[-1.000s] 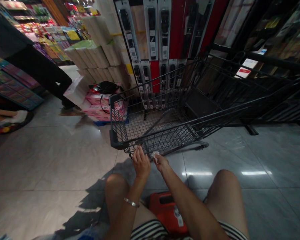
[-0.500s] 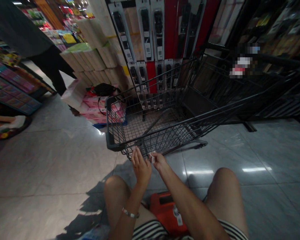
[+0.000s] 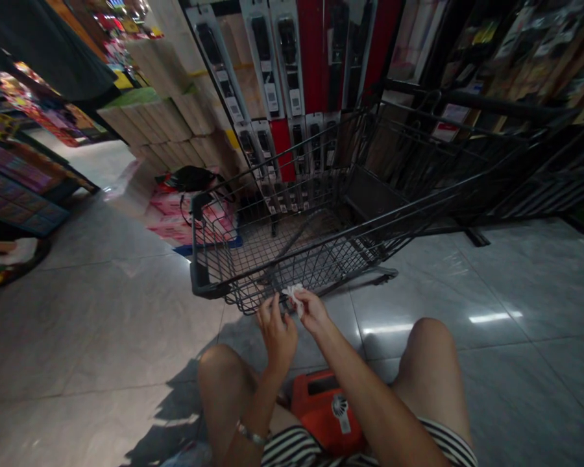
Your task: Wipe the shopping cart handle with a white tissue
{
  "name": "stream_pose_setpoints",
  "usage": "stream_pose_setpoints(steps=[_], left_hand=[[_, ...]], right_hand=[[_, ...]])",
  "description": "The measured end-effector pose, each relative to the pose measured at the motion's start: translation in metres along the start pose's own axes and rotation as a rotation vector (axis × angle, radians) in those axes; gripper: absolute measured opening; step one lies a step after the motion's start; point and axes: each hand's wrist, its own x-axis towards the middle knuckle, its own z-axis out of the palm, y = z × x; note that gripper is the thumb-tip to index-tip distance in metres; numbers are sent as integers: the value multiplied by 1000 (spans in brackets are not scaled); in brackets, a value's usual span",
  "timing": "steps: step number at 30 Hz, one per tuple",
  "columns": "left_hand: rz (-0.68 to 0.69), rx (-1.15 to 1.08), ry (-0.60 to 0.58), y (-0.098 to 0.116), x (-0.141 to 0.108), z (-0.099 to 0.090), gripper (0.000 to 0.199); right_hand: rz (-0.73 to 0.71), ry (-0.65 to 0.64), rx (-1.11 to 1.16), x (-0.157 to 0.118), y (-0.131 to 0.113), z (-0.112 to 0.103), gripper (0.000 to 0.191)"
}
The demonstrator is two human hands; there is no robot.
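Note:
In the head view, my right hand point(image 3: 313, 312) pinches a crumpled white tissue point(image 3: 294, 294) between thumb and fingers. My left hand point(image 3: 277, 332) is just left of it, back upward and fingers apart, with nothing visible in them. Both hands are beside the near lower side of a dark wire shopping cart point(image 3: 209, 288). Whether the left fingertips touch the wire, I cannot tell. Below my forearms, between my legs, sits an orange-red plastic object point(image 3: 321, 421) with a dark slot, a white shell-like mark and a tag.
Behind the cart hangs a rack of packaged dark straps point(image 3: 288, 58). Stacked paper packs point(image 3: 148, 123) and pink packages point(image 3: 170, 217) with a black bag point(image 3: 192, 178) stand left of it. Another person in dark clothing point(image 3: 53, 48) is at upper left. Grey tiles point(image 3: 102, 324) cover the floor.
More of the tissue shows above my right hand, which has moved slightly up. My left fingers have spread a little. The view has shifted, and the other person has moved.

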Motion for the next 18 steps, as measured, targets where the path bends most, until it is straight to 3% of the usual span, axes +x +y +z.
stream_pose_setpoints(steps=[4, 9, 13, 18], left_hand=[[-172, -88, 11, -18, 10, 14, 49], [-234, -111, -46, -26, 26, 23, 33], [-249, -93, -86, -25, 32, 20, 34], [-232, -61, -124, -25, 33, 14, 34]], right_hand=[[-37, 132, -30, 5, 7, -21, 21], [-46, 274, -76, 26, 21, -40, 20], [-24, 354, -124, 42, 29, -45, 13], [-8, 334, -148, 54, 33, -39, 34]])
